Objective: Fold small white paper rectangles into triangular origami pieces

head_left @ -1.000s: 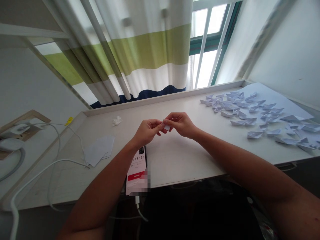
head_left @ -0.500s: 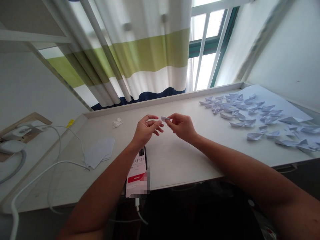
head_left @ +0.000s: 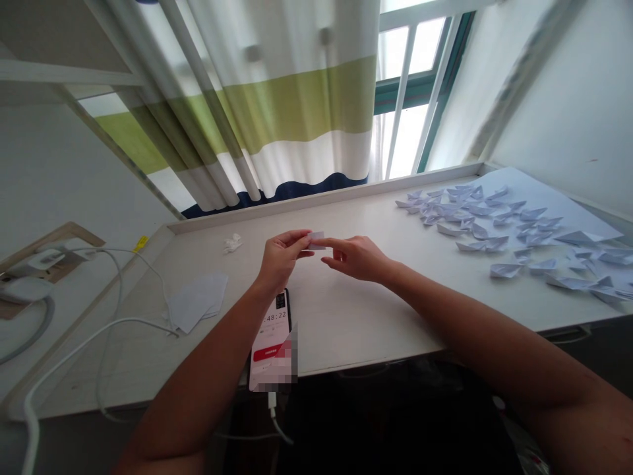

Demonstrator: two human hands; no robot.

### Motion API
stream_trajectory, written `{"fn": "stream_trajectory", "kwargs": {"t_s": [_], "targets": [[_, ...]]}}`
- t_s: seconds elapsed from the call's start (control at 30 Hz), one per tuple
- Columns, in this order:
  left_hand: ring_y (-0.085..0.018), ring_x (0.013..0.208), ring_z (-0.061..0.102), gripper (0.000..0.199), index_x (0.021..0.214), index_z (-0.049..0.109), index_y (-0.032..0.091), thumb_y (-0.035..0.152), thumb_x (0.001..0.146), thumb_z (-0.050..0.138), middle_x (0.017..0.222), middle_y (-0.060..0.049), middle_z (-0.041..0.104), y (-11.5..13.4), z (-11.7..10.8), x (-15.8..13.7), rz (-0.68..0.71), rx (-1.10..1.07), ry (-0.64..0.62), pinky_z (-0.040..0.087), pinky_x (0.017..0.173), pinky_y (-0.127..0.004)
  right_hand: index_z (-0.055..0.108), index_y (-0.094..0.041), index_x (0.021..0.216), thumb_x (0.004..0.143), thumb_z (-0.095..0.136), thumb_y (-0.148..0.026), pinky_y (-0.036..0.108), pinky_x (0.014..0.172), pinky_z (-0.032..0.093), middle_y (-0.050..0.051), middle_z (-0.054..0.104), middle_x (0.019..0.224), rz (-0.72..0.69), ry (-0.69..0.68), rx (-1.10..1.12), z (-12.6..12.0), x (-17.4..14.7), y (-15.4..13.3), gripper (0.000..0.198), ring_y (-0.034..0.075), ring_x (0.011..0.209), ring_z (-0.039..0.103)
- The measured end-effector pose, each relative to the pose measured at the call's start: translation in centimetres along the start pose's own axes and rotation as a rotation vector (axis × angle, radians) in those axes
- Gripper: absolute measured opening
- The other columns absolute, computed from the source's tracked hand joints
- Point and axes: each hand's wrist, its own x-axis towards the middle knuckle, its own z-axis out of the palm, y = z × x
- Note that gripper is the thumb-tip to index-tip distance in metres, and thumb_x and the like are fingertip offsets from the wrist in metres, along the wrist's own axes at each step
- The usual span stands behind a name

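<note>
Above the middle of the desk, my left hand [head_left: 277, 258] pinches a small folded piece of white paper [head_left: 317, 242] between thumb and fingers. The index finger of my right hand [head_left: 362, 257] reaches out and touches the paper's right side. Its thumb is held apart below and the other fingers are bent. Off to the right lie several folded paper boats [head_left: 482, 244] in a loose cluster. Flat sheets of white paper [head_left: 195, 302] lie left of my left forearm.
A phone [head_left: 270, 336] with a plugged-in cable lies at the desk's [head_left: 366, 316] front edge, partly under my left forearm. Crumpled white paper [head_left: 232, 243] sits toward the back left. White cables [head_left: 113, 323] cross the left side near a power strip [head_left: 44, 260]. A curtain [head_left: 297, 99] hangs behind.
My left hand has closed on the folded paper, which my right hand pinched before. My right hand's grip has loosened, its index finger now stretched along the paper.
</note>
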Motion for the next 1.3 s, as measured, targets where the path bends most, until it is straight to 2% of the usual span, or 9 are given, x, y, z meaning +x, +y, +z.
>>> {"fn": "stream_trajectory", "kwargs": {"t_s": [0.1,0.2,0.57,0.67,0.77,0.87,1.03,1.13,1.3], "targets": [[-0.017,0.077,0.074,0.033,0.100,0.087,0.017,0.030,0.071,0.096,0.085,-0.006,0.082,0.2,-0.3,0.2,-0.011,0.016,0.002,0.060,0.071,-0.030,0.063,-0.034,0.155,0.107,0.065,-0.023,0.028,0.067,0.050,0.005,0.078,0.106,-0.096,-0.039,0.084,-0.2,0.1,0.9,0.050,0.015,0.073,0.067],[-0.016,0.074,0.072,0.028,0.095,0.087,0.016,0.027,0.071,0.095,0.084,-0.007,0.082,0.2,-0.4,0.3,-0.019,0.045,-0.033,0.059,0.071,-0.031,0.073,-0.031,0.144,0.110,0.062,-0.028,0.032,0.073,0.055,0.008,0.074,0.118,-0.156,0.003,0.195,-0.1,0.1,1.6,0.035,0.016,0.081,0.068],[-0.018,0.073,0.072,0.020,0.088,0.085,0.017,0.032,0.076,0.092,0.081,-0.006,0.082,0.5,0.2,-0.3,0.074,0.110,-0.137,0.061,0.074,-0.036,0.083,-0.026,0.112,0.107,0.068,-0.046,0.038,0.080,0.064,0.008,0.074,0.106,-0.107,0.163,0.549,0.6,0.4,1.6,0.026,0.021,0.091,0.074],[-0.020,0.083,0.076,0.019,0.093,0.086,0.018,0.028,0.078,0.090,0.091,-0.007,0.084,0.7,0.3,-0.5,0.060,0.107,-0.189,0.062,0.084,-0.038,0.083,-0.024,0.101,0.102,0.073,-0.051,0.038,0.080,0.063,0.007,0.076,0.100,-0.004,0.200,0.629,0.5,0.5,1.4,0.029,0.022,0.090,0.076],[-0.023,0.096,0.079,0.033,0.101,0.084,0.017,0.026,0.072,0.096,0.101,-0.008,0.085,0.5,0.5,-0.7,0.046,0.079,-0.257,0.062,0.093,-0.041,0.080,-0.022,0.092,0.093,0.080,-0.059,0.037,0.078,0.061,0.006,0.079,0.090,0.142,0.243,0.700,0.6,0.7,1.3,0.037,0.022,0.085,0.075],[-0.024,0.096,0.080,0.037,0.099,0.081,0.016,0.032,0.070,0.100,0.100,-0.009,0.085,0.2,0.5,-0.7,0.061,0.066,-0.245,0.062,0.095,-0.042,0.076,-0.020,0.086,0.084,0.086,-0.066,0.035,0.073,0.059,0.005,0.080,0.083,0.243,0.272,0.786,0.7,0.8,1.0,0.047,0.020,0.077,0.073],[-0.024,0.090,0.080,0.035,0.090,0.081,0.015,0.042,0.075,0.097,0.093,-0.011,0.085,-0.1,0.2,-0.4,0.086,0.129,-0.227,0.062,0.089,-0.042,0.071,-0.020,0.082,0.075,0.092,-0.068,0.033,0.066,0.059,0.005,0.078,0.078,0.283,0.270,0.930,0.8,0.9,0.3,0.053,0.019,0.071,0.072],[-0.024,0.089,0.080,0.035,0.088,0.079,0.014,0.042,0.077,0.096,0.093,-0.012,0.085,0.0,0.2,-0.4,0.100,0.125,-0.238,0.062,0.086,-0.040,0.070,-0.020,0.093,0.073,0.095,-0.064,0.032,0.063,0.060,0.002,0.078,0.076,0.292,0.273,1.002,0.7,0.9,0.1,0.054,0.018,0.066,0.072],[-0.023,0.081,0.081,0.045,0.104,0.069,0.018,0.038,0.075,0.097,0.088,-0.007,0.085,0.6,0.5,-0.6,0.061,0.089,-0.208,0.061,0.080,-0.037,0.076,-0.017,0.095,0.077,0.093,-0.064,0.033,0.065,0.062,0.004,0.079,0.076,0.293,0.218,1.041,0.5,0.8,-0.3,0.053,0.017,0.066,0.072]]}}
